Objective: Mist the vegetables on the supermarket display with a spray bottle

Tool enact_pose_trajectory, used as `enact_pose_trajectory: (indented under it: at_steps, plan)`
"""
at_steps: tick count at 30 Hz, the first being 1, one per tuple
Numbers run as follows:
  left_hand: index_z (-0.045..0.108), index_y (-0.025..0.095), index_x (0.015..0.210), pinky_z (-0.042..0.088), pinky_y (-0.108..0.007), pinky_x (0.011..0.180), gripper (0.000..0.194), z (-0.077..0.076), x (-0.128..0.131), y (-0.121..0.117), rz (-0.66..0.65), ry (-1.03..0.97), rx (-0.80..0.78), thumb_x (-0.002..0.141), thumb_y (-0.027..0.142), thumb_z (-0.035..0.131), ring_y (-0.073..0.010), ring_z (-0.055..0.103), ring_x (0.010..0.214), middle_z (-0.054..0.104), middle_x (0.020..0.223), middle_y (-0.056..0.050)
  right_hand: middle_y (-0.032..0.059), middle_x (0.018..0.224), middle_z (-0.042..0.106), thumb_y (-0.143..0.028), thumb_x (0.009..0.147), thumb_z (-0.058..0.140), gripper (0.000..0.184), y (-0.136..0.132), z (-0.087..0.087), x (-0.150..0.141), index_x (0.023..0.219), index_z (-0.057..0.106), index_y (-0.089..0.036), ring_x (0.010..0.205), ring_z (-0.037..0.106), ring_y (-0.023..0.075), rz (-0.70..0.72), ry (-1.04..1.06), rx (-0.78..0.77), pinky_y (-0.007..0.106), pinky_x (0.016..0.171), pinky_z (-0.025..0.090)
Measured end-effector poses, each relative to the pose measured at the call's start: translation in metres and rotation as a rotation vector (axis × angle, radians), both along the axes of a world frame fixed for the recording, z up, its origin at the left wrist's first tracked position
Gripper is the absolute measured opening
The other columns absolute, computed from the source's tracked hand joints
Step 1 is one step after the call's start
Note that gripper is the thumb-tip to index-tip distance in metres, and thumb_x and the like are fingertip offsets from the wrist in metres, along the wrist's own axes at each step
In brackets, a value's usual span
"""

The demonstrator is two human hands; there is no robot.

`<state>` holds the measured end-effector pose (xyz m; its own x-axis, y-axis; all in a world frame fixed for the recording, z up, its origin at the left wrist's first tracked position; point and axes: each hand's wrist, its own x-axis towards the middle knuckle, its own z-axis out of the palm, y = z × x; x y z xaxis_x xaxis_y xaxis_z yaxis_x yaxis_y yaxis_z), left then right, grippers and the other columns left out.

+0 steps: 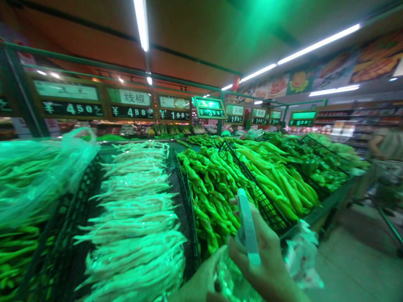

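Observation:
My right hand (262, 247) is wrapped around the neck and trigger of a spray bottle with a pale blue-grey spray head (247, 226). The nozzle end points forward over a crate of wrinkled green peppers (209, 184). Below the head, the bottle's clear body (231, 277) runs out of the bottom of the view. My left hand (201, 274) is closed against the side of that clear body, its fingers mostly hidden. Left of the hands lie stacked bundles of long pale beans (135, 235).
Long smooth green peppers (277, 176) fill the crate on the right. A plastic bag (47, 167) covers green vegetables at left. Price signs (130, 105) hang along the back rail. A white plastic bag (302, 256) hangs off the stand's edge. A person (388, 144) stands beside a cart (388, 180).

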<state>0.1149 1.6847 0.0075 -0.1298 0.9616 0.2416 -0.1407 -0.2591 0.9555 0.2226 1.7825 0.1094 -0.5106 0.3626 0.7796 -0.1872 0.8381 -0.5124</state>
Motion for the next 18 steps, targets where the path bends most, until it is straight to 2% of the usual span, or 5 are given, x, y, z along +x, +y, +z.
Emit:
enact_pose_trajectory:
  at_steps: [5,8,10,14,18]
  plan:
    - [0.029,0.006,0.15,0.034,-0.05,0.117,0.127,-0.001,0.0,0.0,-0.019,-0.044,0.031,0.05,0.065,0.083,-0.0395,0.045,0.139,0.049,0.148,-0.025,0.0059,0.134,0.057,-0.028,0.082,0.056,0.062,0.001,0.002,-0.005,0.142,0.042,-0.024,0.122,0.057,0.0224,0.018,0.0,0.035,0.035,0.104,0.047]
    - [0.028,0.008,0.151,0.025,-0.049,0.122,0.132,0.001,0.0,0.002,0.012,-0.061,-0.003,0.046,0.064,0.085,-0.0394,0.034,0.145,0.038,0.157,-0.022,0.0049,0.132,0.057,-0.026,0.081,0.057,0.06,0.0,0.009,-0.007,0.14,0.043,-0.026,0.118,0.059,0.0214,0.057,-0.025,0.018,0.034,0.104,0.047]
    - [0.033,0.014,0.149,0.019,-0.047,0.124,0.121,0.004,0.001,0.003,0.041,0.013,0.023,0.05,0.06,0.085,-0.0371,0.03,0.148,0.038,0.158,-0.016,0.0058,0.13,0.059,-0.025,0.08,0.057,0.06,-0.001,0.016,-0.008,0.139,0.044,-0.024,0.115,0.061,0.021,0.073,-0.051,0.027,0.034,0.102,0.049]
    - [0.039,0.021,0.147,0.032,-0.049,0.119,0.108,0.009,0.007,0.0,0.082,0.041,0.019,0.056,0.055,0.085,-0.038,0.044,0.139,0.052,0.149,-0.014,0.0121,0.128,0.06,-0.026,0.079,0.057,0.057,-0.001,0.025,-0.01,0.134,0.047,-0.016,0.119,0.059,0.0258,0.097,-0.129,0.032,0.041,0.101,0.05]
    - [0.041,0.021,0.146,0.032,-0.047,0.119,0.101,0.012,0.01,-0.003,0.035,-0.003,0.043,0.059,0.048,0.086,-0.0365,0.045,0.139,0.054,0.147,-0.013,0.0093,0.12,0.063,-0.027,0.078,0.059,0.055,0.002,0.022,-0.008,0.132,0.05,-0.019,0.112,0.062,0.0262,0.059,-0.111,-0.048,0.04,0.095,0.052]
